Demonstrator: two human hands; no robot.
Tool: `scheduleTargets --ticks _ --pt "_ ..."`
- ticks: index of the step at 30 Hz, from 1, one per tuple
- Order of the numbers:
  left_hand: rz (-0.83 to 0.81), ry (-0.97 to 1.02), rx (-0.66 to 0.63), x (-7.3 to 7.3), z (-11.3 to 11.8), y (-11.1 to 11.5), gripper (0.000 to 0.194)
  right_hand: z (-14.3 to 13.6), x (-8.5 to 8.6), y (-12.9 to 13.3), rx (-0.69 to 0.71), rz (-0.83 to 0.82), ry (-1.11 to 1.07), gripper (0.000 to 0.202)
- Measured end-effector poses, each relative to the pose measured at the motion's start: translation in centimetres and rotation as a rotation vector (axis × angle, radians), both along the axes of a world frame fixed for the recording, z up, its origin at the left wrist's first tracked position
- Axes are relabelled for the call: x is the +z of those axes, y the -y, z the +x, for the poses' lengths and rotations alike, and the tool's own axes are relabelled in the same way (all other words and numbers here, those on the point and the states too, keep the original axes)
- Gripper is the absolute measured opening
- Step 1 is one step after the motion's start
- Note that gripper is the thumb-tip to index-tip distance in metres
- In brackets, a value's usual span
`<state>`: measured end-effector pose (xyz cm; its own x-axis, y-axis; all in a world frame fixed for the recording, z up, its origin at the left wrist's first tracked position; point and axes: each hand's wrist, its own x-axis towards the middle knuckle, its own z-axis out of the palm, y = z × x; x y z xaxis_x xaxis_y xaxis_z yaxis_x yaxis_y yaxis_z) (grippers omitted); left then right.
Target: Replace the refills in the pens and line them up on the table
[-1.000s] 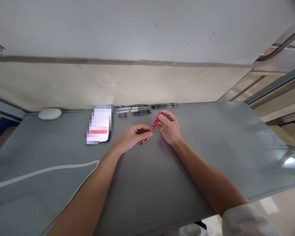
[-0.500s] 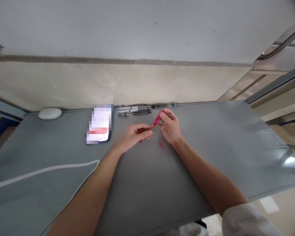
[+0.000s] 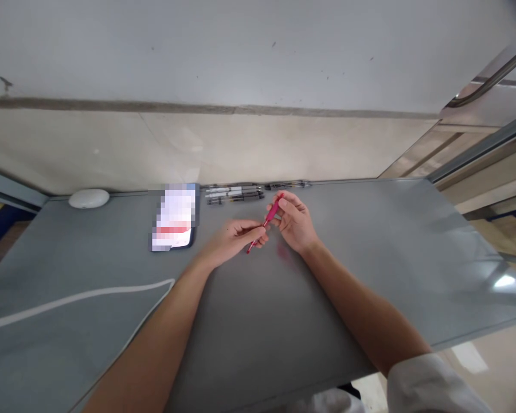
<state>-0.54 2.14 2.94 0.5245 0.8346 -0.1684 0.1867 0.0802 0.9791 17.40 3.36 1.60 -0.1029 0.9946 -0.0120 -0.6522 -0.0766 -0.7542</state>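
Between my hands is a slanted red pen, its pink grip end up and to the right, its thin clear-red end down and to the left. My left hand pinches the lower barrel between thumb and fingers. Around the upper, pink part are the thumb and fingers of my right hand, also closed. Both hands are held over the grey table. Just beyond them, along the wall, lies a group of black and white pens, with more dark pens to the right.
Left of my hands lies a phone with a blurred, lit screen. A white oval object rests near the wall at far left. A white cable runs across the table's left side. The wall bounds the back edge.
The pen has turned slightly in my fingers, so its pink part shows more fully. My right fingers have shifted a little on it. Both hands still hold the pen.
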Motion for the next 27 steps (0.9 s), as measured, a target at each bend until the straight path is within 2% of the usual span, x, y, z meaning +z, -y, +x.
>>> scheduleTargets --ticks 4,7,12,19,27 --pt "-0.002 0.026 0.145 -0.28 0.28 0.05 0.031 -0.01 -0.02 -0.12 -0.089 -0.012 -0.005 0.019" --pt "0.034 -0.002 0.186 -0.34 0.42 0.05 0.032 -0.04 0.01 -0.2 -0.119 -0.013 0.02 0.019" --pt "0.026 -0.003 0.188 -0.36 0.37 0.04 0.029 -0.05 -0.01 -0.22 -0.142 -0.028 0.056 0.02" --pt "-0.007 0.016 0.002 -0.04 0.09 0.02 0.03 0.07 0.02 -0.06 -0.022 0.001 0.005 0.021" --pt "0.009 -0.001 0.128 -0.64 0.17 -0.02 0.032 -0.2 -0.17 -0.33 -0.155 -0.04 0.06 0.022"
